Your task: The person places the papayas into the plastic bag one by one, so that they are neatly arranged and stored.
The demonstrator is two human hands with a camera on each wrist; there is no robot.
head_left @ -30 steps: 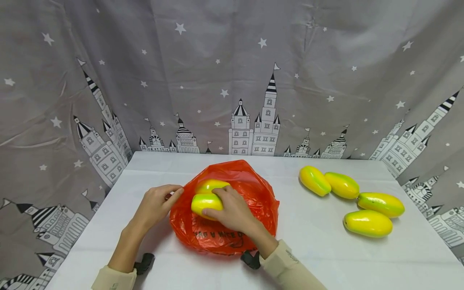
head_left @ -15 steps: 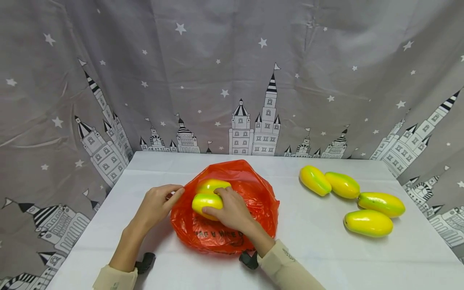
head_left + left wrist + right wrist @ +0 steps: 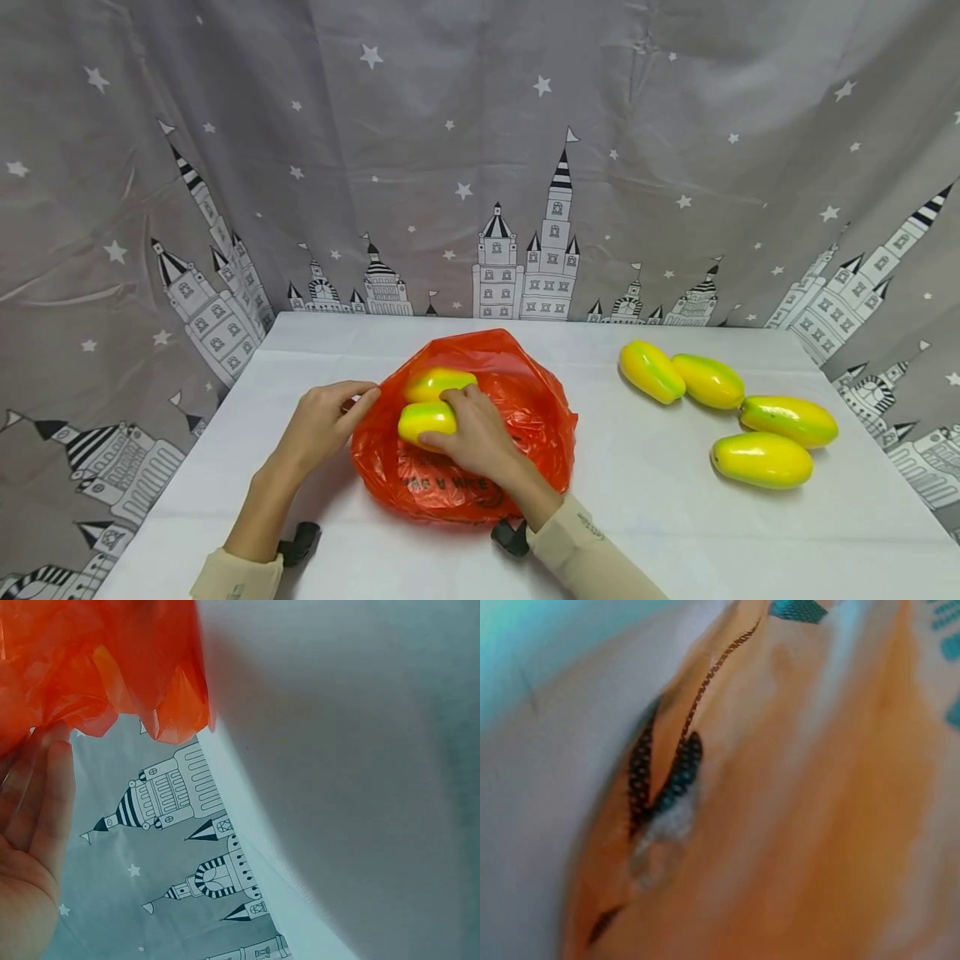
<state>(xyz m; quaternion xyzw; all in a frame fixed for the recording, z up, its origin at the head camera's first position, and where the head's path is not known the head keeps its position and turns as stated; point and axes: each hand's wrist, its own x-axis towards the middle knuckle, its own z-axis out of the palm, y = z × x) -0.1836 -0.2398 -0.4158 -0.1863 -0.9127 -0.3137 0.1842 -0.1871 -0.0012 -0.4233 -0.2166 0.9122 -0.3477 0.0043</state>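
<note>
A red plastic bag [image 3: 525, 417] lies spread out with its mouth open, near the middle of the white table. Inside it are two glossy yellow-green papayas, a back papaya [image 3: 435, 384] and a front papaya [image 3: 424, 423]. My right hand [image 3: 482, 433] reaches over the bag and grips the front papaya, covering its right end. At the bag's left rim, my left hand [image 3: 324, 419] pinches the edge between thumb and fingers. In the left wrist view its fingers [image 3: 54, 802] meet the bag's crumpled edge [image 3: 176, 697]. The right wrist view shows only blurred, printed red plastic [image 3: 780, 825] up close.
Several more papayas lie on the right side of the table: one far left of that group [image 3: 651, 372], one beside it [image 3: 708, 382], and others nearer [image 3: 789, 421]. A grey curtain [image 3: 420, 150] with castles and stars hangs behind the table [image 3: 630, 517].
The front papaya has shifted slightly in my right hand, and its gap from the back papaya looks a little wider. My right wrist has edged left. My left hand stays in place.
</note>
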